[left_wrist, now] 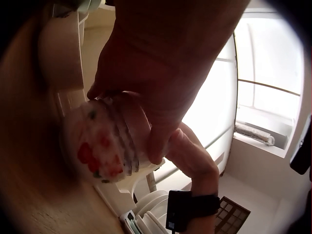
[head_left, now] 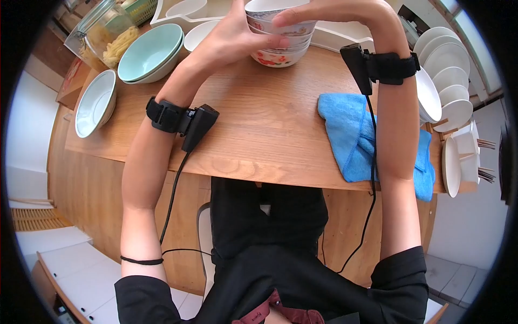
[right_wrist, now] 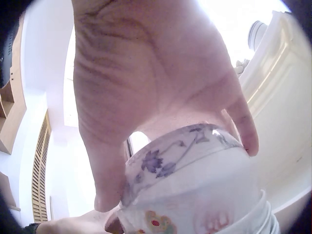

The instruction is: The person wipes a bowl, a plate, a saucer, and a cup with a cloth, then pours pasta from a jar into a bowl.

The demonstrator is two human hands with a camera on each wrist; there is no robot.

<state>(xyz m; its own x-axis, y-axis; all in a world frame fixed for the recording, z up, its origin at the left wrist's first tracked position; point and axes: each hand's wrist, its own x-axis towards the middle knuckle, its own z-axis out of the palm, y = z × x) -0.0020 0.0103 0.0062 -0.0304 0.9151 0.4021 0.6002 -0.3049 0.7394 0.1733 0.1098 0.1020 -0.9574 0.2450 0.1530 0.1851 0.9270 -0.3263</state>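
Note:
A stack of several patterned bowls (head_left: pixel 280 56) stands at the far side of the wooden table, red flowers on the lowest one. The left hand (head_left: pixel 233 40) grips the stack from the left, its thumb across the lower bowls. From above and the right, the right hand (head_left: pixel 334 12) holds the upper bowls, thumb at the near side. In the left wrist view the red-flowered bowl (left_wrist: pixel 95 146) lies under the left hand (left_wrist: pixel 146 73). The right wrist view shows the right hand (right_wrist: pixel 156 73) spanning the top bowl (right_wrist: pixel 180 151), which has purple flowers.
Pale green bowls (head_left: pixel 151 53) and another bowl (head_left: pixel 96 103) stand at the left, near a glass jar (head_left: pixel 110 35). A blue cloth (head_left: pixel 348 135) lies at the right front. White plates (head_left: pixel 445 59) stand in a rack at the right. Behind the stack is a white tray (head_left: pixel 345 33).

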